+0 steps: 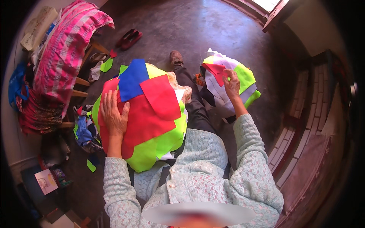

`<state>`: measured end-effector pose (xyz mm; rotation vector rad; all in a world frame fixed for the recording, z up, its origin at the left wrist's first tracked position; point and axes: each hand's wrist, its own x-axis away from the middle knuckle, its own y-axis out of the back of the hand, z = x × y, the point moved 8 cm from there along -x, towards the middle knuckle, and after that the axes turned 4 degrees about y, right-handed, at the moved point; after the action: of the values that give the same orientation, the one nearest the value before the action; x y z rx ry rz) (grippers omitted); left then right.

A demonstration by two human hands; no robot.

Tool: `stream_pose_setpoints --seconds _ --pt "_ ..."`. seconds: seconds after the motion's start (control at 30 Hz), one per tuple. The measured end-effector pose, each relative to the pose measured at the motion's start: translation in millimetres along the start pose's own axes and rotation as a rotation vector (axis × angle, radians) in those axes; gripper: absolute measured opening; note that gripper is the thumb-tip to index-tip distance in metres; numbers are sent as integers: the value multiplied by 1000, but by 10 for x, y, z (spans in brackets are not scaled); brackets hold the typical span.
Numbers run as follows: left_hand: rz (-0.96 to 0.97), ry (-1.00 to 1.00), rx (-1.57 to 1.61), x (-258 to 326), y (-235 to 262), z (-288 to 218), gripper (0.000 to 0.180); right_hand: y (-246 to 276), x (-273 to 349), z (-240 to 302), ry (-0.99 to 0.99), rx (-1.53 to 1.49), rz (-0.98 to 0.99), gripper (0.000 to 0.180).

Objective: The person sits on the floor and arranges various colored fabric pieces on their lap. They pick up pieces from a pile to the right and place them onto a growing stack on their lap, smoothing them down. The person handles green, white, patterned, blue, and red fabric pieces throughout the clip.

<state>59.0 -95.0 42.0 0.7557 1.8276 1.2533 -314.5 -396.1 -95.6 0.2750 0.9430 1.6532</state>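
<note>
A large heap of cut fabric pieces in red, blue, yellow and lime green rests on my lap. My left hand lies on its left side, fingers stretched flat over a red piece. A loose red piece and a blue piece lie on top. To the right, beyond my knee, is a smaller heap of white, lime and dark fabric pieces. Over it my right hand has curled fingers pinching the edge of a red fabric piece. The fingertips are partly hidden.
A pink checked cloth drapes over wooden furniture at the left. Below it, a basket of scraps stands on the floor near a stray lime piece. Dark red shoes lie farther off. White-tiled ledges run along the right.
</note>
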Motion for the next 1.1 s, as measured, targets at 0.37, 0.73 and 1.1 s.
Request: stream_pose_setpoints --seconds 0.37,0.73,1.1 --pt "2 21 -1 -25 65 -67 65 -477 -291 -168 355 422 36 31" --pt "-15 33 3 4 106 -72 65 -32 -322 -250 -196 -310 -89 17" --pt "-188 16 134 22 155 34 69 485 84 1411 -205 -1277 270 18"
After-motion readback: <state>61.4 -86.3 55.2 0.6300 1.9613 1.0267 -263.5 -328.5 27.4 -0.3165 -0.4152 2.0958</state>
